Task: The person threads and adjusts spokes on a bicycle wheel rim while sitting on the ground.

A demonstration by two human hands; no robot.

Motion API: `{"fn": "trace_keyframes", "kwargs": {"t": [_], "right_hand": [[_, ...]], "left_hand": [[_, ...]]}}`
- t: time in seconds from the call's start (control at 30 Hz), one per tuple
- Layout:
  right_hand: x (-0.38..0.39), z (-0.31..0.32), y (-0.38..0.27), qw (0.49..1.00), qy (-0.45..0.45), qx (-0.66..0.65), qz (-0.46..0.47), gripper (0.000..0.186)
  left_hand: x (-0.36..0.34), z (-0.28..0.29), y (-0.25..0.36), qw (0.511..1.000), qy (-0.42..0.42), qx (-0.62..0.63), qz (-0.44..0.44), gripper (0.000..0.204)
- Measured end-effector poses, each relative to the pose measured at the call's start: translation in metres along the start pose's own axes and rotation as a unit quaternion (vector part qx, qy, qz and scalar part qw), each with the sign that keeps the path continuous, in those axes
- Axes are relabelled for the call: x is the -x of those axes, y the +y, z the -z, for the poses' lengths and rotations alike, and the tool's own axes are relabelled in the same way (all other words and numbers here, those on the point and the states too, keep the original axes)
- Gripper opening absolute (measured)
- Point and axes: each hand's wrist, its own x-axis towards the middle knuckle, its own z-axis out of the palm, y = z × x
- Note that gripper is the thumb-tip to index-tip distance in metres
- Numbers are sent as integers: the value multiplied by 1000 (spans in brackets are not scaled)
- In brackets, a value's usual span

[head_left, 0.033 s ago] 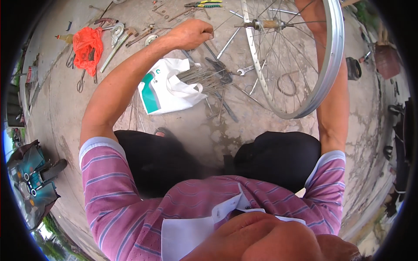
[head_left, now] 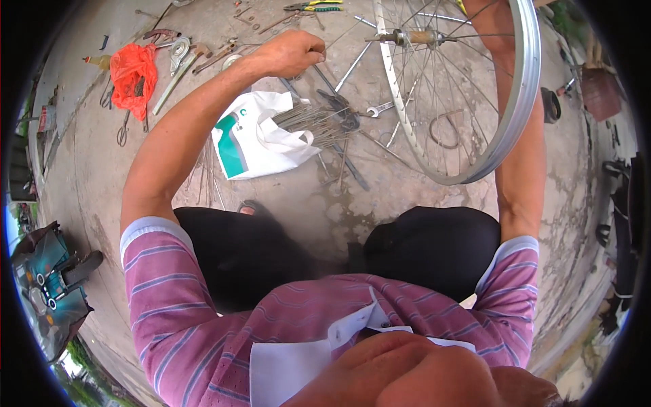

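My left hand (head_left: 298,53) is closed in a pinch on a thin metal spoke (head_left: 342,34), left of the wheel's hub. A spoked bicycle wheel (head_left: 515,88) with a silver rim and a worn hub (head_left: 417,37) is held up at the upper right. My right hand (head_left: 489,26) is at the top edge behind the wheel, its fingers cut off or hidden, with a bit of yellow beside it. Below my left hand lie a white-and-green bag (head_left: 261,139), a bundle of loose spokes (head_left: 315,125) and dark tools (head_left: 342,108). An open-end wrench (head_left: 376,110) lies behind the wheel.
An orange plastic bag (head_left: 129,78), a hammer (head_left: 169,81) and yellow-handled pliers (head_left: 319,7) lie on the concrete ground (head_left: 88,163). A vehicle (head_left: 47,285) stands at far left. A dark red container (head_left: 600,91) and black items line the right. My bent knees are below.
The wheel and my right arm have shifted slightly to the right. My left hand has moved a little left, still pinched. A bit of yellow now shows by my right hand.
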Motion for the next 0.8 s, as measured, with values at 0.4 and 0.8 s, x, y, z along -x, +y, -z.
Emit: {"fn": "trace_keyframes", "kwargs": {"t": [0.4,0.8], "right_hand": [[-10,59,-15,996,34,-77,-34,17],[-6,82,10,982,51,-182,-22,14]], "left_hand": [[-11,48,-10,998,17,-51,23,29],[15,66,49,978,58,100,171,32]]}}
